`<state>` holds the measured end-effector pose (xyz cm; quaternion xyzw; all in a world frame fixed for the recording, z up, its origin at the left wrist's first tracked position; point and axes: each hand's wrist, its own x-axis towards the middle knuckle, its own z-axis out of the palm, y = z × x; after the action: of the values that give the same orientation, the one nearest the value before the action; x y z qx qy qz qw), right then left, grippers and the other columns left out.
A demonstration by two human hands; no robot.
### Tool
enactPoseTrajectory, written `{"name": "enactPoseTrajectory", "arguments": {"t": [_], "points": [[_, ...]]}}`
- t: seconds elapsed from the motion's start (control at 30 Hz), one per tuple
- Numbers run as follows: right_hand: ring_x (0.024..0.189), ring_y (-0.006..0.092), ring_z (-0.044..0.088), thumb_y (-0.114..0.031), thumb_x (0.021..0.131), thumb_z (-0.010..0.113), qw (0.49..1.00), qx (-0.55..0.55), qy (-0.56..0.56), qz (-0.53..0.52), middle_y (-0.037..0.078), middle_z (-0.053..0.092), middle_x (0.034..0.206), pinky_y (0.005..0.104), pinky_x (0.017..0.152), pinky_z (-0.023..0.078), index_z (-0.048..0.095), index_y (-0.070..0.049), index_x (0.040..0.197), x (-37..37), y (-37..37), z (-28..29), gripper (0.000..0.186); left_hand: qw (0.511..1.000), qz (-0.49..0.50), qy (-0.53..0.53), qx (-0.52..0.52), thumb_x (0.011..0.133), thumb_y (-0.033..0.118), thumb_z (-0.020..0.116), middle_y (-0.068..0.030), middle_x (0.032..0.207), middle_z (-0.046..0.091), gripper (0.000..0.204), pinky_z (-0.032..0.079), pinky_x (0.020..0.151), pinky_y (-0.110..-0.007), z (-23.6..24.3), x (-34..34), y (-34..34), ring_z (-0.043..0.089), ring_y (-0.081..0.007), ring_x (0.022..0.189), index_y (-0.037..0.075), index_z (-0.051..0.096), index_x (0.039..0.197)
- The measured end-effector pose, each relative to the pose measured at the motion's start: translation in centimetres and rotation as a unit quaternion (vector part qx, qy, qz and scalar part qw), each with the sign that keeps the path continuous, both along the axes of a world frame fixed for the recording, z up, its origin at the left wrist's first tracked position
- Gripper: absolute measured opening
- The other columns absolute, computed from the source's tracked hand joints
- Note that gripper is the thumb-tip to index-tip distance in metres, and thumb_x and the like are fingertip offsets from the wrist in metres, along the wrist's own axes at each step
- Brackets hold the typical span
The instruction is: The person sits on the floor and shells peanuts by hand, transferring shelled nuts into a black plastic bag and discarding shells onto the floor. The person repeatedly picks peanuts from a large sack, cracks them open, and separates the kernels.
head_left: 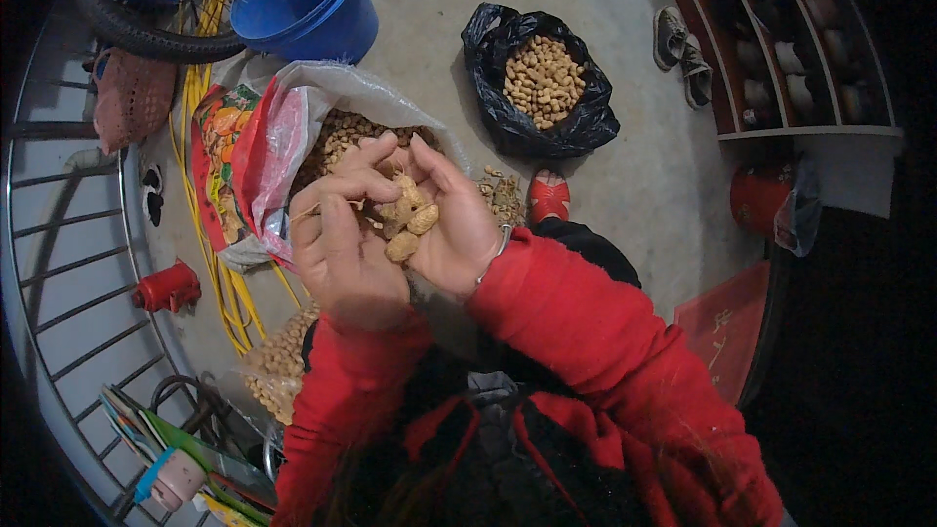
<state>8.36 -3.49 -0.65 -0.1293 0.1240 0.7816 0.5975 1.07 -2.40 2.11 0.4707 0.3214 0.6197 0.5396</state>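
Observation:
Peanuts in their shells [410, 220], some with thin rootlets, lie between my two cupped hands. My left hand [342, 234] has its fingers curled inward against them, a stringy rootlet by its fingertips. My right hand [457, 229] cradles the nuts from the right, fingers bent up. Behind my hands, an open woven sack [234, 166] with a red printed side holds more peanuts. Beyond, to the right, a black plastic bag [483, 107] holds a pile of peanuts. A clear bag of peanuts [273, 366] sits low at the left, beside my left arm.
A blue bucket [303, 24], bicycle tyre [137, 29] and yellow hose [229, 298] are at the left, with a metal railing [78, 303] and red jack [166, 288]. Shoes [672, 39], a shelf rack [771, 59] and red bin [756, 205] stand right. My red sandal [549, 200] is below.

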Motion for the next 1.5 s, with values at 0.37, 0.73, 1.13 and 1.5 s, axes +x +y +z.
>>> {"name": "enactPoseTrajectory", "arguments": {"t": [0.37, 0.73, 1.13, 1.5], "points": [[0.091, 0.0175, 0.052, -0.034, 0.089, 0.032, 0.999, -0.039, -0.017, 0.024, 0.007, 0.054, 0.097, 0.0351, 0.078, 0.045, 0.046, -0.008, 0.108, -0.7, -0.3, -1.8, 0.035, 0.995, 0.008, -0.089, -0.039, 0.089, 0.017, 0.035, -0.0117, 0.075, 0.051, 0.023, 0.042, 0.076, -0.035, 0.2, -0.5, 0.8, 0.053, -0.0253, 0.085, -0.002, 0.047, 0.083], [0.076, 0.0159, 0.053, -0.035, 0.087, 0.038, 0.992, -0.073, -0.080, 0.064, 0.004, 0.055, 0.088, 0.0319, 0.064, 0.045, 0.047, -0.011, 0.106, -0.7, -1.1, -0.3, 0.032, 0.988, -0.022, -0.129, -0.082, 0.089, 0.017, 0.034, -0.0114, 0.084, 0.055, 0.023, 0.041, 0.085, -0.038, -0.1, -1.6, 1.8, 0.051, -0.0284, 0.097, 0.001, 0.049, 0.092], [0.046, 0.0074, 0.039, -0.033, 0.086, 0.042, 0.988, -0.050, -0.124, 0.077, 0.002, 0.048, 0.070, 0.0181, 0.034, 0.029, 0.047, -0.009, 0.101, 2.9, -0.4, 0.1, 0.030, 0.935, -0.071, -0.261, -0.229, 0.088, 0.021, 0.039, -0.0082, 0.087, 0.054, 0.019, 0.042, 0.082, -0.035, -1.1, -3.2, 2.3, 0.051, -0.0247, 0.095, 0.005, 0.050, 0.090], [0.042, 0.0042, 0.034, -0.019, 0.080, 0.055, 0.965, -0.038, -0.245, 0.089, -0.002, 0.043, 0.060, 0.0175, 0.031, 0.025, 0.048, -0.008, 0.092, 3.0, -0.4, 0.7, 0.018, 0.914, -0.083, -0.302, -0.259, 0.088, 0.019, 0.038, -0.0095, 0.089, 0.054, 0.021, 0.042, 0.085, -0.037, -1.5, -3.4, 2.5, 0.050, -0.0276, 0.099, 0.002, 0.050, 0.090]]}}
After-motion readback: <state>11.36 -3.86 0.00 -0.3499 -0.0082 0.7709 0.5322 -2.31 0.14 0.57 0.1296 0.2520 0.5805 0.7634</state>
